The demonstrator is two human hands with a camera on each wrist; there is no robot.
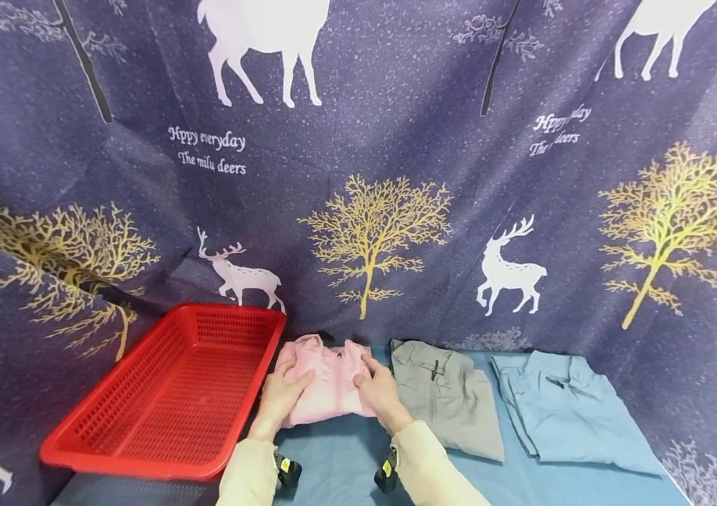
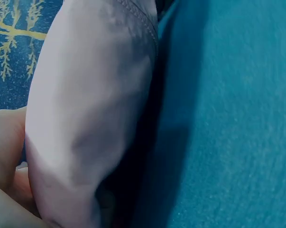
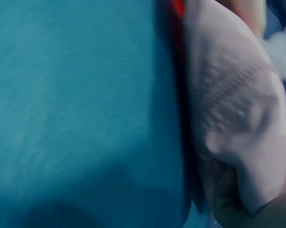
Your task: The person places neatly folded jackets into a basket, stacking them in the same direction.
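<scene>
A folded pink jacket point(image 1: 333, 379) with a zip down its middle is held between both hands over the blue cloth. My left hand point(image 1: 281, 395) grips its left side, thumb on top. On the opposite side, my right hand point(image 1: 380, 390) pinches the edge with thumb and fingers. In the left wrist view the pink fabric point(image 2: 90, 104) bulges beside the left fingers point(image 2: 7, 147). The right wrist view has the seamed pink fabric point(image 3: 242, 109) with right-hand fingers point(image 3: 256, 213) round its lower end. The undersides of both hands are hidden by the jacket.
Left of the jacket stands a red plastic basket point(image 1: 232, 414), its inside showing bare mesh. A folded grey jacket point(image 1: 443, 400) and a folded light blue jacket point(image 1: 580, 414) lie to the right on the blue table cloth point(image 1: 333, 464). A patterned curtain point(image 1: 396, 140) hangs behind.
</scene>
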